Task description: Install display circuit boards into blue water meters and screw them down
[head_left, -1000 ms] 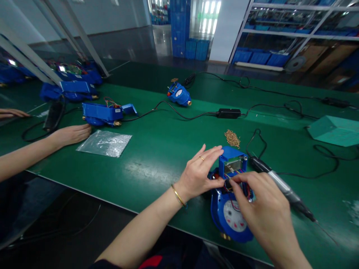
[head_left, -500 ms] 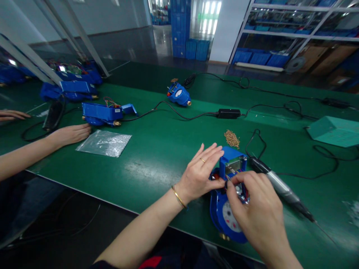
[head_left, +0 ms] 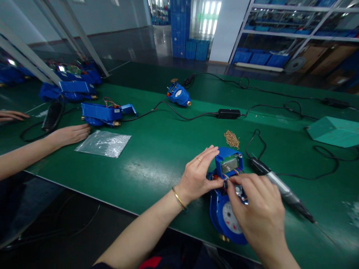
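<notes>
A blue water meter (head_left: pixel 224 216) with a white dial lies at the near edge of the green table (head_left: pixel 157 149), its hinged blue lid (head_left: pixel 228 161) standing open. My left hand (head_left: pixel 198 173) steadies the meter's left side, thumb pressed to the body and fingers stretched toward the lid. My right hand (head_left: pixel 259 215) covers the meter's right half and pinches a small part among the coloured wires below the lid. What exactly it pinches is too small to name.
An electric screwdriver (head_left: pixel 280 188) with its cable lies right of the meter, a pile of brass screws (head_left: pixel 231 138) behind it. Farther off are another meter (head_left: pixel 178 93), a power adapter (head_left: pixel 229 113), a plastic bag (head_left: pixel 103 143), blue meters (head_left: pixel 103 113) and a co-worker's hand (head_left: pixel 71 133) at left.
The meter has turned slightly and shifted left. My right hand has slid left over its electronics, and my left hand's fingers have lowered a little along the lid.
</notes>
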